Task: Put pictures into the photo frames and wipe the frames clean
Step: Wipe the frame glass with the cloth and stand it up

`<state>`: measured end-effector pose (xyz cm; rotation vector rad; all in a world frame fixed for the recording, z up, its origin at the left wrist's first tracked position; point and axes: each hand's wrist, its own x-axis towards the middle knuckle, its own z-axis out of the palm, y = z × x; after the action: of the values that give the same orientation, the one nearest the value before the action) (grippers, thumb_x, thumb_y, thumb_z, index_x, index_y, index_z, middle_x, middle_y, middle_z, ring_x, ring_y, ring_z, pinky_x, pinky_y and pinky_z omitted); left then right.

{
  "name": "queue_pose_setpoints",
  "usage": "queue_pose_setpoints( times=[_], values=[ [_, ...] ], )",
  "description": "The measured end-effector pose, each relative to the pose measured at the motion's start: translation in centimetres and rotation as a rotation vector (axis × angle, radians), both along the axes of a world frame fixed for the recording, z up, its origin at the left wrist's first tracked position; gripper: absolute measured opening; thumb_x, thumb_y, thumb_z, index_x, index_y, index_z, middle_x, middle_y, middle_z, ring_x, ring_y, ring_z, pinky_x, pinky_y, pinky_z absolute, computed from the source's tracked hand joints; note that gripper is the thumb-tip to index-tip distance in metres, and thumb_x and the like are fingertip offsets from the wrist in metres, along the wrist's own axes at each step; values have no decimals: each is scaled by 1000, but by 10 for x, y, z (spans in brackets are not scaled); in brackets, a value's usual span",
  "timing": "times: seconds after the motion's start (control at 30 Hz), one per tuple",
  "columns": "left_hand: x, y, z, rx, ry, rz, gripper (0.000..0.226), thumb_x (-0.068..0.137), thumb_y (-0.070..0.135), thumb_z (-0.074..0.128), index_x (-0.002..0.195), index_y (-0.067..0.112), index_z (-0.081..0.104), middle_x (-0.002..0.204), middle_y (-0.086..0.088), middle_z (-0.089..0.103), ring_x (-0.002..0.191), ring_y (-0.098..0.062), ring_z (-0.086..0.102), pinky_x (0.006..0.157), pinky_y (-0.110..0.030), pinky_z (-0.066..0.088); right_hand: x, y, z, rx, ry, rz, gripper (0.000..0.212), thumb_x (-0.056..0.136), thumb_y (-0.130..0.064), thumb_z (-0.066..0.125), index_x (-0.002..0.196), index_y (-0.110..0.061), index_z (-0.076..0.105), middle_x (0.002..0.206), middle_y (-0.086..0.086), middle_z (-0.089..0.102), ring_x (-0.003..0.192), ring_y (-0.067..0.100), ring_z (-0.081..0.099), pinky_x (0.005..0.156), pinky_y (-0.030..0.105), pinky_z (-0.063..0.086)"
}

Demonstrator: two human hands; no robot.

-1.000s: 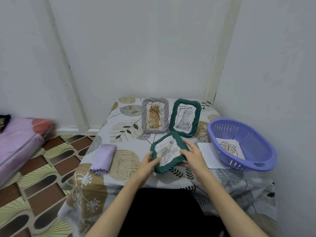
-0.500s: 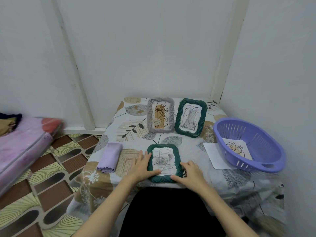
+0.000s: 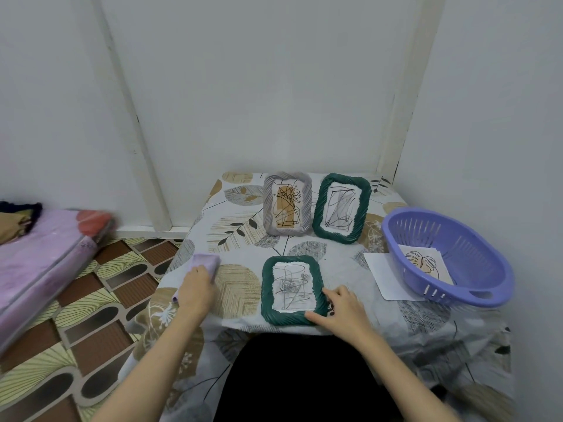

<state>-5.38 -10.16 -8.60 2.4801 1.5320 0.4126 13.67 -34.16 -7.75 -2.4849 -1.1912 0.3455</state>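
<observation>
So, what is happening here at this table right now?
A person is sitting at a small table and framing pictures. The left hand rests on a folded purple cloth, perhaps to pick it up for wiping. The right hand touches the lower right corner of a green frame that lies flat with a drawing inside. Behind it, a grey frame and a second green frame already hold pictures. A purple basket on the right holds another drawing.

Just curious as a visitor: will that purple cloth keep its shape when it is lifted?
Probably not. The purple cloth lies folded and soft-edged under the left hand, so it likely droops and unfolds. It looks thin, so probably light, and unlikely to slide on the tablecloth.
</observation>
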Motion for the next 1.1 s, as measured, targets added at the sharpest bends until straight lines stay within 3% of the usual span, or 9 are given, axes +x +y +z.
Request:
queue_pose_setpoints(
  times=[0.17, 0.3, 0.43, 0.53, 0.67, 0.8, 0.87, 0.97, 1.1],
  values=[
    [11, -30, 24, -64, -370, -20, 26, 88, 0, 44, 110, -1, 57, 100, -21, 65, 87, -33, 60, 76, -36, 48, -9, 15, 19, 186, 53, 17, 67, 78, -49, 64, 134, -19, 42, 118, 4, 49, 111, 20, 44, 96, 31, 38],
    [34, -74, 39, -85, -566, -233, 29, 88, 7, 54, 117, 7, 59, 101, -8, 68, 81, -16, 56, 69, -19, 39, -27, 44, 40, 545, 711, -119, 47, 89, -31, 58, 131, -12, 46, 100, 4, 61, 72, 10, 57, 64, 21, 48],
    [55, -111, 34, -218, -612, -478, 31, 86, 10, 59, 117, 9, 60, 108, -1, 67, 94, -12, 61, 75, -9, 40, -26, 62, 47, 746, 1178, -325, 33, 90, -24, 58, 119, -12, 47, 100, 14, 62, 75, 28, 66, 60, 35, 59],
    [63, -120, 33, -401, -758, -446, 21, 88, 12, 58, 108, 11, 65, 106, -2, 68, 95, -10, 62, 76, -4, 45, -11, 62, 41, 705, 1023, -478, 43, 83, -8, 63, 122, -10, 45, 109, 18, 61, 93, 32, 65, 74, 45, 58],
    [67, -111, 39, -565, -936, -325, 22, 86, 6, 60, 100, 22, 61, 97, 10, 61, 85, -5, 54, 68, -10, 46, -1, 55, 41, 703, 1101, -454, 34, 82, -4, 64, 111, -12, 49, 109, 19, 62, 91, 29, 63, 64, 36, 55],
    [70, -109, 42, -872, -1026, -275, 33, 81, -6, 61, 101, 20, 61, 108, -5, 63, 91, -10, 61, 70, -25, 56, -1, 53, 42, 776, 1066, -395, 27, 82, -3, 65, 104, -9, 50, 92, 16, 64, 76, 23, 62, 59, 30, 52],
    [73, -110, 41, -850, -1027, -259, 37, 78, -12, 61, 103, 15, 62, 106, -7, 62, 84, -9, 62, 77, -33, 57, -2, 51, 38, 794, 1014, -345, 22, 82, -4, 66, 96, -11, 50, 87, 14, 65, 75, 21, 62, 65, 31, 53],
    [75, -108, 40, -761, -947, -294, 35, 78, -9, 62, 103, 14, 63, 103, -3, 62, 72, -6, 61, 62, -15, 54, 1, 50, 35, 746, 894, -294, 24, 80, -2, 67, 97, -11, 52, 95, 15, 65, 85, 25, 62, 76, 36, 52],
    [72, -86, 31, -400, -632, -336, 29, 85, 0, 56, 112, 10, 62, 116, -9, 61, 85, -9, 56, 73, -2, 39, 9, 51, 28, 446, 405, -104, 28, 81, -1, 62, 108, -6, 60, 109, 8, 60, 96, 17, 55, 83, 18, 43]
  ],
)
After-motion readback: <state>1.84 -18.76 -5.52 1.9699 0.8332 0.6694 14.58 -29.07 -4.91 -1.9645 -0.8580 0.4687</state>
